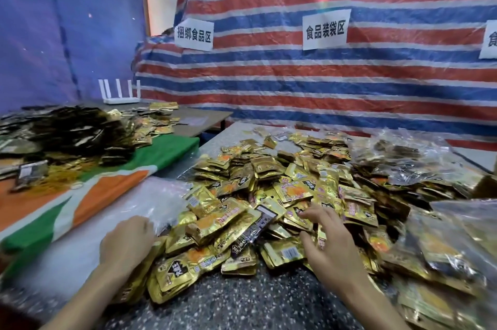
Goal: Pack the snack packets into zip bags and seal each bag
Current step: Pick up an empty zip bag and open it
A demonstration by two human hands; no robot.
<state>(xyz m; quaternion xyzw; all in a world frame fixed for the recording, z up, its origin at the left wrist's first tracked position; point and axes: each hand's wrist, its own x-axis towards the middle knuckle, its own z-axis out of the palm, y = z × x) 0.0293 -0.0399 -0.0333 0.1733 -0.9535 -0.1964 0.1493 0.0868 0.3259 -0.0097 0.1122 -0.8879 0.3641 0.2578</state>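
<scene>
Snack packets (269, 181) under right hand (330, 241): likely light, slick foil; pinch edges. Fingers spread wide. Left hand (126, 243) grips zip bag (161, 195).

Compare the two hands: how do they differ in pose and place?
The left hand curls its fingers on the edge of the clear plastic bags; the right hand has its fingers spread. The left hand lies at the left edge of the gold packets; the right hand is over them. Both are bare, palm down.
</scene>
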